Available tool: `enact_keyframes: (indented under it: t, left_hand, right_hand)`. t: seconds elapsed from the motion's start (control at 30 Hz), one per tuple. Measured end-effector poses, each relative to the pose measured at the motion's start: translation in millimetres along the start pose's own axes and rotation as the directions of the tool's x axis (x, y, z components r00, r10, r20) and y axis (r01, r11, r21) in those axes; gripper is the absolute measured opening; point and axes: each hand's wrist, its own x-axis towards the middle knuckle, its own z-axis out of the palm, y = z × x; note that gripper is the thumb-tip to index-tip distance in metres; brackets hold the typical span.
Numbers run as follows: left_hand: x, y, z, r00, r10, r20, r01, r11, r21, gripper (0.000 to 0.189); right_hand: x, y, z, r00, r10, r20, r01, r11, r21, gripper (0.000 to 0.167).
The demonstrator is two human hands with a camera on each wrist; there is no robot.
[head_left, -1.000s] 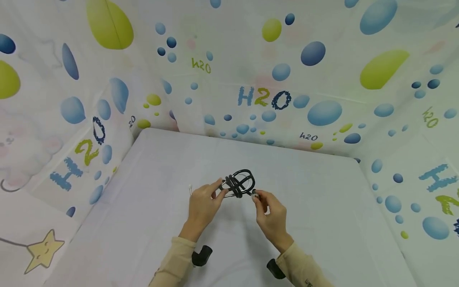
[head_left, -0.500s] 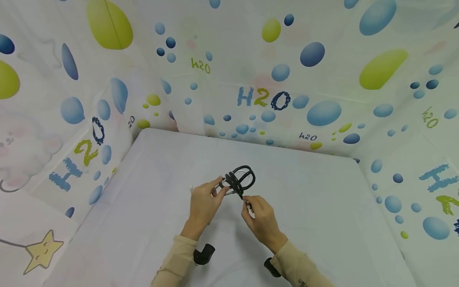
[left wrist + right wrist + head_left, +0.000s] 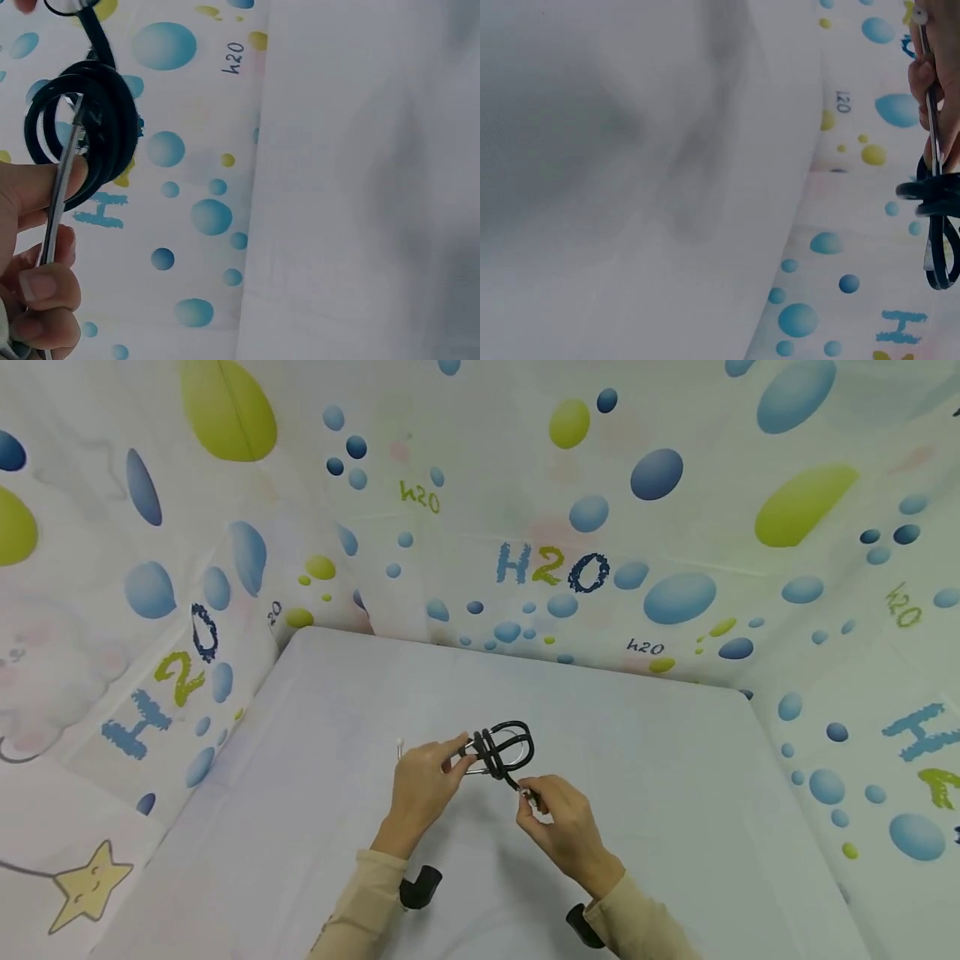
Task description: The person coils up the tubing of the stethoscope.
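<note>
A stethoscope (image 3: 489, 750) hangs above the white table, its black tubing (image 3: 116, 124) wound in several turns around its metal ear tubes. My left hand (image 3: 426, 783) grips a metal ear tube (image 3: 60, 199), with fingers curled around it in the left wrist view. A white ear tip (image 3: 920, 15) shows at that tube's end in the right wrist view. On the other side, my right hand (image 3: 568, 827) pinches the free end of the tubing near the chest piece (image 3: 534, 797), which the fingers mostly cover. A short length of tubing runs between coil and right fingers.
The white table (image 3: 337, 693) spreads beneath both hands. Printed curtains (image 3: 480, 493) with blue and green drops rise behind it and at both sides. A black wrist-worn piece (image 3: 422, 887) sits by the left cuff, another (image 3: 585, 927) by the right.
My right hand has shifted toward me, first leftward and then back right, pulling the tubing's end down from the coil. My left hand keeps its grip, and the coil has tilted slightly.
</note>
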Motion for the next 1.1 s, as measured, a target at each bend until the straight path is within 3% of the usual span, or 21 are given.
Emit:
enact_keyframes:
  t: [0.17,0.3,0.43,0.6,0.77,0.9,1.1]
  left_hand:
    - [-3.3,2.2,-0.3,0.998,0.056,0.04,-0.058,0.998,0.036,0.031]
    - [-6.7,5.0,-0.3,0.996,0.055,0.063,-0.056,0.998,0.013,0.031]
    - [-7.9,6.1,-0.3,0.997,0.052,0.053,-0.052,0.999,0.0,0.031]
    - [-8.4,6.1,0.2,0.996,0.07,0.046,-0.07,0.998,-0.009,0.031]
    - [-9.3,7.5,0.8,0.996,0.081,0.041,-0.08,0.996,-0.038,0.032]
    - [-9.9,8.0,2.0,0.997,0.068,0.041,-0.066,0.997,-0.051,0.032]
    - [-10.9,7.7,3.9,0.998,0.033,0.056,-0.029,0.997,-0.068,0.03]
  right_hand:
    - [2.9,8,1,0.999,0.034,0.027,-0.035,0.999,0.037,0.015]
    - [0.8,14,5,0.99,0.135,0.033,-0.138,0.983,0.12,0.023]
    - [-1.2,19,6,0.97,0.244,0.013,-0.241,0.946,0.217,0.033]
    - [-1.8,22,3,0.92,0.388,0.054,-0.382,0.86,0.339,0.026]
    - [-1.0,21,-1,0.855,0.504,0.122,-0.511,0.781,0.36,0.019]
    - [1.8,17,-3,0.822,0.553,0.139,-0.565,0.759,0.324,0.018]
    - [2.0,12,-1,0.804,0.581,0.125,-0.591,0.757,0.278,0.017]
